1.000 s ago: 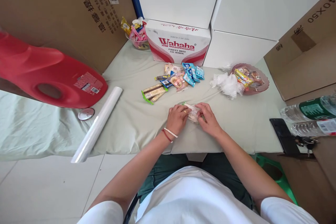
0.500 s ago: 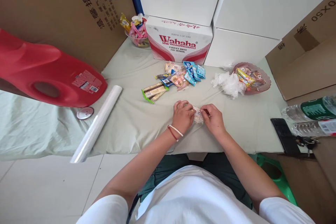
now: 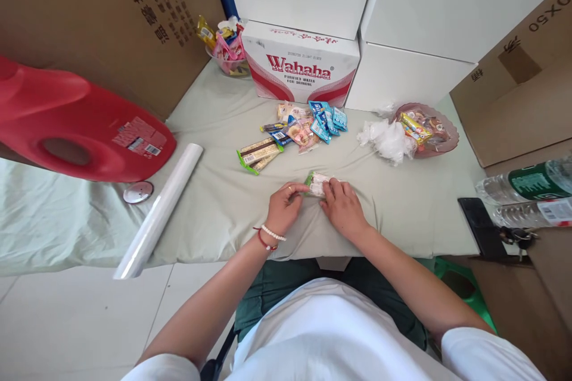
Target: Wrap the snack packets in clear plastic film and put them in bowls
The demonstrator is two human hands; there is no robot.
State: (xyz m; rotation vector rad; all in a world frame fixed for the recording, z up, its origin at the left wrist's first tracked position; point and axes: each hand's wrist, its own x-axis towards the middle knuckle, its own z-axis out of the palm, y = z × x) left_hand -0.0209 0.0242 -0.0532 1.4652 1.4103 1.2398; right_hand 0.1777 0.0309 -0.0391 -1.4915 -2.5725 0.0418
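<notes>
A small snack packet (image 3: 316, 183), white with a green end and wrapped in clear film, lies on the pale green cloth (image 3: 223, 208). My left hand (image 3: 283, 207), with bead bracelets at the wrist, pinches the packet's left side. My right hand (image 3: 342, 208) presses its fingers on the right side. Both hands rest on the cloth in front of me.
A pile of snack packets (image 3: 304, 128) lies behind my hands, with crumpled clear film (image 3: 386, 140) and a pink bowl of snacks (image 3: 431, 130) to the right. A film roll (image 3: 158, 208) and red jug (image 3: 75, 125) lie left. Boxes stand behind; bottles (image 3: 531, 196) and a phone (image 3: 480, 227) sit right.
Both hands shifted slightly left with the packet. The packet's green end now shows above my fingers, where before the hands mostly covered it.
</notes>
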